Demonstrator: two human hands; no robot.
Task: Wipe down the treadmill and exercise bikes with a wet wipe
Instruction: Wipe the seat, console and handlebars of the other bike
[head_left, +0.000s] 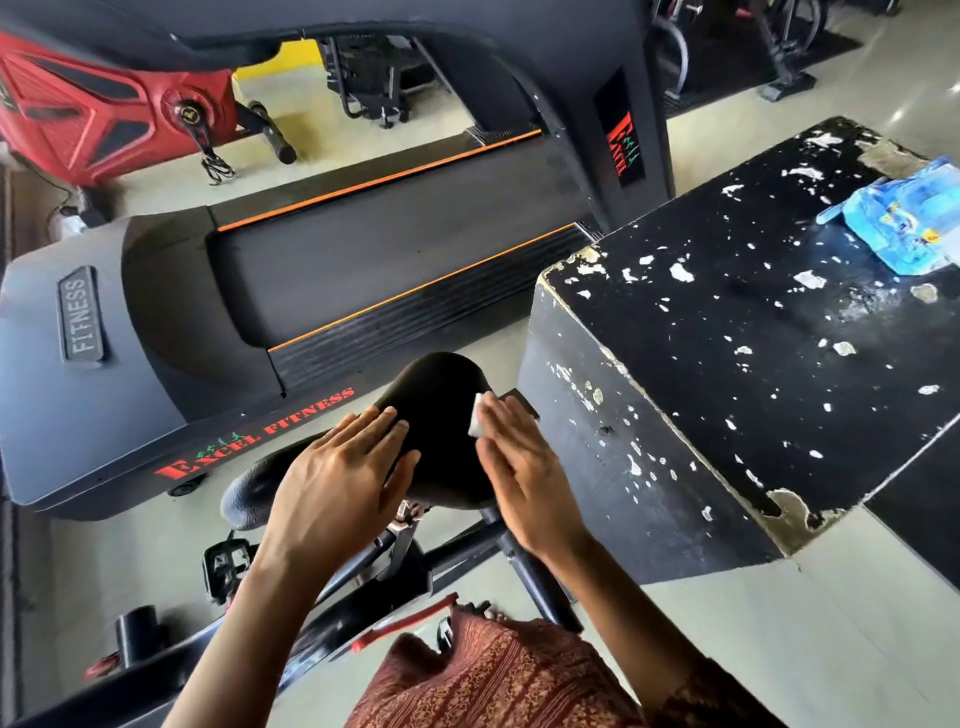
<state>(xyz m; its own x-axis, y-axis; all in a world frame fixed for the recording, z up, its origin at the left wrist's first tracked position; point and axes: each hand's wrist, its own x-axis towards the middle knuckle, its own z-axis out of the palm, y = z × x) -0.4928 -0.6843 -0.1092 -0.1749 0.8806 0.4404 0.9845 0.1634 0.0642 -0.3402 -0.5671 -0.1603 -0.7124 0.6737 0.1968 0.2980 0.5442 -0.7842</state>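
Note:
A black exercise bike saddle (441, 415) sits below me at the centre. My left hand (343, 478) rests flat on its left side with straight fingers. My right hand (524, 467) lies flat against the saddle's right side and presses a white wet wipe (475, 421) onto it; only a corner of the wipe shows past the fingers. The bike's black frame (467, 556) and a pedal (228, 566) are under my arms. Beyond the saddle lies a black treadmill (322, 270) with orange stripes and red "Excel Fitness" lettering.
A worn black box (727, 338) with chipped paint stands close on the right, a blue wet wipe pack (904, 218) on its top. A red exercise bike (93, 114) stands at the far left. More gym machines (363, 78) are behind the treadmill. Pale tiled floor lies around.

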